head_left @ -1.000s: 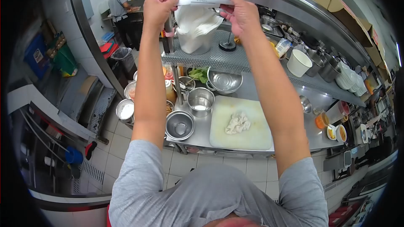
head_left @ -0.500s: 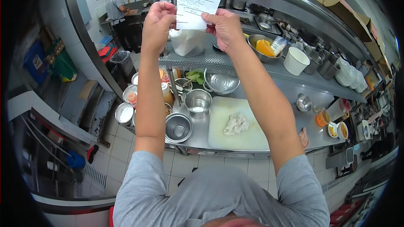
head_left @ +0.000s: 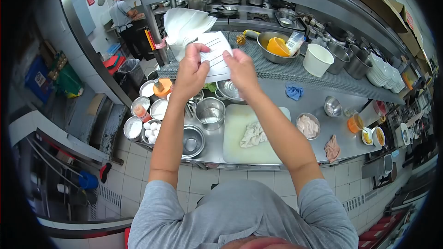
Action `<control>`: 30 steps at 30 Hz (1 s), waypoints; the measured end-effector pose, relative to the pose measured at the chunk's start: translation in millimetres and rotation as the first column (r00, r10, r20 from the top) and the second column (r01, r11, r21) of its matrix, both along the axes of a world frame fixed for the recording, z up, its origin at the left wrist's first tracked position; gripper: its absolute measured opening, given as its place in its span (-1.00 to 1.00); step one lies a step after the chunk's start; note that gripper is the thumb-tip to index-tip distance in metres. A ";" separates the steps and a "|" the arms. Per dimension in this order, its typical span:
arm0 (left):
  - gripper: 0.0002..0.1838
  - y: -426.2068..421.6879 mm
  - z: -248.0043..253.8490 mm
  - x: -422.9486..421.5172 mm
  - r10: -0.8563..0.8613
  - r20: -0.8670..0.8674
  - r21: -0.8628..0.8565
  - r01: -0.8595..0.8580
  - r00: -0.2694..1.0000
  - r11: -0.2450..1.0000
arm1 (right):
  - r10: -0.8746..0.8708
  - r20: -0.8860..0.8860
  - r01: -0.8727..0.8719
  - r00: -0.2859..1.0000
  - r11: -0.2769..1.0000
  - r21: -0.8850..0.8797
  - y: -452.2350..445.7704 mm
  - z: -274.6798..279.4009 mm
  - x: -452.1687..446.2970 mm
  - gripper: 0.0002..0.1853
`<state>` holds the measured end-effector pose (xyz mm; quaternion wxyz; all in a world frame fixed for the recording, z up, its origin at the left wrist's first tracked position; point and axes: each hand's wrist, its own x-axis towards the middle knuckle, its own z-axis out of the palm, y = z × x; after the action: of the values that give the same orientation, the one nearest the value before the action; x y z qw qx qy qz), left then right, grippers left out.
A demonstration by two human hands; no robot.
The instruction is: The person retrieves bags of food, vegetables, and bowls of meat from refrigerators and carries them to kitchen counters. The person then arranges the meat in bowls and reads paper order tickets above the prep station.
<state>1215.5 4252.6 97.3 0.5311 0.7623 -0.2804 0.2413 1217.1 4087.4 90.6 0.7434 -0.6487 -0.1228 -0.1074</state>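
Both my hands grip a small stack of white printed receipts (head_left: 215, 55) above the metal counter. My left hand (head_left: 191, 73) is closed on their left edge, and my right hand (head_left: 241, 70) pinches the right edge. Dark lines cross the paper, but the print is too small to read. Behind the receipts a white plastic bag (head_left: 177, 23) stands on the perforated shelf. Below my hands are a steel pot (head_left: 210, 113) and a white cutting board (head_left: 235, 147) with a crumpled white cloth (head_left: 253, 135) on it.
A steel bowl (head_left: 272, 55) with an orange item and a white tub (head_left: 318, 60) stand on the shelf (head_left: 332, 82). A blue cloth (head_left: 294, 91), a bowl of pale meat (head_left: 308, 126) and a brown cloth (head_left: 332, 148) lie rightward. Eggs (head_left: 151, 131) sit left. Another person (head_left: 123, 16) stands far left.
My hands have come down with the receipts, now tilted and lower in view. The view has shifted, showing more of the shelf and the counter's right side.
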 end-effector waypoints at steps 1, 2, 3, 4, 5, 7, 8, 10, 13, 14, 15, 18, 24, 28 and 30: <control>-0.70 -5.5 4.4 2.9 -0.014 0.012 0.009 0.014 1.000 1.000 | -0.014 -0.018 0.015 1.000 1.000 0.018 -8.2 5.9 0.6 -0.70; -0.73 -11.4 13.0 3.1 0.001 0.077 0.033 -0.003 0.997 0.999 | 0.031 -0.044 -0.023 0.999 0.985 0.173 -16.5 9.4 9.5 -0.70; -0.73 -17.6 20.5 6.8 0.025 0.071 0.040 -0.028 0.997 0.999 | -0.024 -0.021 0.027 0.999 0.993 0.116 -24.6 15.3 19.0 -0.71; -0.74 -23.5 28.5 13.4 0.050 0.066 0.046 -0.054 0.997 0.998 | -0.078 0.007 0.078 0.997 0.995 0.060 -32.1 22.6 29.6 -0.72; -0.74 -29.0 34.9 21.0 0.076 0.058 0.054 -0.079 0.995 0.995 | -0.130 0.036 0.130 0.991 0.991 0.008 -35.2 29.0 39.7 -0.73; -0.73 -41.5 44.1 44.6 0.082 0.033 -0.033 -0.080 0.996 0.996 | -0.271 0.134 0.281 0.953 0.958 -0.057 -35.4 52.0 58.8 -0.72; -0.72 -47.6 52.6 49.3 0.064 -0.025 -0.072 -0.066 0.998 0.995 | -0.337 0.184 0.356 0.923 0.931 -0.083 -35.4 62.3 67.8 -0.71; -0.68 -60.4 66.7 64.8 0.099 -0.019 -0.162 -0.101 0.995 0.982 | -0.423 0.266 0.472 0.866 0.867 -0.159 -34.5 79.5 88.6 -0.72; -0.77 -65.4 52.7 118.8 0.385 0.295 0.048 -0.416 0.874 0.908 | -0.478 0.333 0.581 0.813 0.627 -0.519 -38.5 85.6 124.5 -0.67; -0.79 -66.2 45.0 130.0 0.390 0.338 0.130 -0.453 0.857 0.882 | -0.474 0.299 0.547 0.828 0.565 -0.617 -34.9 84.5 125.0 -0.67; -0.80 -68.0 46.1 126.8 0.404 0.318 0.151 -0.466 0.858 0.872 | -0.473 0.263 0.502 0.841 0.499 -0.707 -31.6 82.8 127.3 -0.66; -0.83 -70.7 46.2 118.6 0.414 0.294 0.211 -0.481 0.861 0.851 | -0.423 0.250 0.452 0.871 0.490 -0.746 -25.8 94.8 115.5 -0.66; -0.77 -72.4 21.5 119.7 0.366 0.262 0.453 -0.448 0.893 0.771 | -0.328 0.287 0.389 0.900 0.305 -0.869 -29.5 74.3 105.9 -0.67; -0.82 -53.6 4.6 133.3 0.439 0.087 0.527 -0.416 0.894 0.741 | -0.162 0.371 0.402 0.915 0.270 -0.875 -28.3 74.8 94.6 -0.67; -0.79 -35.7 -2.8 134.7 0.403 0.280 0.557 -0.489 0.871 0.671 | -0.140 0.431 0.453 0.891 0.323 -0.831 -22.8 80.1 85.8 -0.68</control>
<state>1350.3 4216.9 94.5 0.1600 0.9192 -0.1826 0.3101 1302.8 4064.6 170.7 0.2005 -0.9370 -0.1427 -0.2479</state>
